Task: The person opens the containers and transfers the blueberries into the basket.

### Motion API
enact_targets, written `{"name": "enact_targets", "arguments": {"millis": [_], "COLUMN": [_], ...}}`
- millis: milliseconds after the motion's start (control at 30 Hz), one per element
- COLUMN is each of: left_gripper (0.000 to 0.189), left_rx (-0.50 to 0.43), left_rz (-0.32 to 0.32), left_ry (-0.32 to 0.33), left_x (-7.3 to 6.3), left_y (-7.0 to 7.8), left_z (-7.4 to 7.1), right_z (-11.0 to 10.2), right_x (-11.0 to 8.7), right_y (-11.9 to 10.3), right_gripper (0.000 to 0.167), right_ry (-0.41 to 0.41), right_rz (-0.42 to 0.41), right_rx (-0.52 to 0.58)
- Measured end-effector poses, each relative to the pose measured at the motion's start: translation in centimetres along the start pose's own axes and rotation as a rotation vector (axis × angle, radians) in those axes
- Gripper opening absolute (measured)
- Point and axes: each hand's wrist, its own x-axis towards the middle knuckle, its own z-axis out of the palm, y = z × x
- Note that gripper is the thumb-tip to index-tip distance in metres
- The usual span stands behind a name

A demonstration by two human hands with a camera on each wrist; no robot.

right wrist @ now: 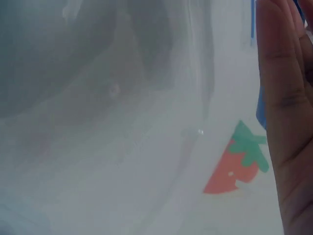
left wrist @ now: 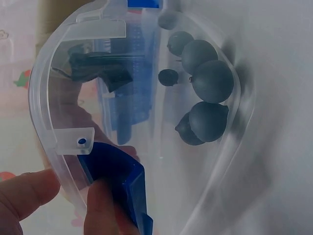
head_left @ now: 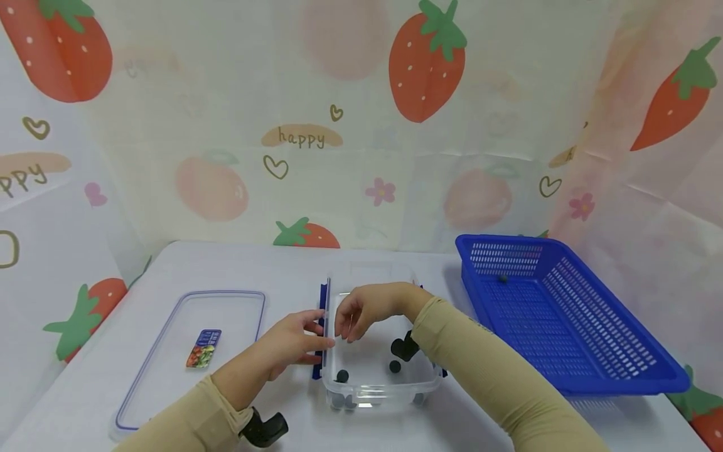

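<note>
A clear plastic box (head_left: 384, 390) with blue side latches stands on the white table. My left hand (head_left: 290, 342) holds its left side, thumb at the rim and fingers at the blue latch (left wrist: 120, 176). My right hand (head_left: 373, 307) reaches down inside the box with loosely curled fingers; I see nothing between them. Several dark, round, ball-like pieces with small tips lie in the box, one a dark ball (head_left: 342, 376) at the near left corner. Through the wall, the left wrist view shows a large dark ball (left wrist: 212, 81) among others. In the right wrist view, right-hand fingers (right wrist: 283, 107) fill the right edge.
A blue perforated basket (head_left: 615, 326) stands on the right with a small dark piece (head_left: 503, 279) in it. The clear lid (head_left: 164, 383), blue-edged and bearing a printed label (head_left: 204, 348), lies on the left. A strawberry-patterned sheet (head_left: 254, 81) hangs behind the table (head_left: 294, 267).
</note>
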Motion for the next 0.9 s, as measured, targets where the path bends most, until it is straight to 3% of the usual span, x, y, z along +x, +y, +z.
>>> {"name": "enact_targets", "arguments": {"millis": [300, 500, 900], "left_gripper": [0.069, 0.071, 0.067], "left_rx": [0.012, 0.018, 0.000], "left_rz": [0.007, 0.007, 0.012], "left_ry": [0.002, 0.000, -0.011], "left_x": [0.1, 0.3, 0.1], "left_y": [-0.1, -0.3, -0.2], "left_z": [-0.1, -0.2, -0.3], "right_z": [0.2, 0.2, 2.2], "right_x": [0.7, 1.4, 3.2], "right_y": [0.6, 0.4, 2.0], "right_gripper": [0.024, 0.028, 0.027], "right_ry": [-0.062, -0.140, -0.272], "right_rz": [0.031, 0.055, 0.073], "right_rx": [0.039, -0.009, -0.012]}}
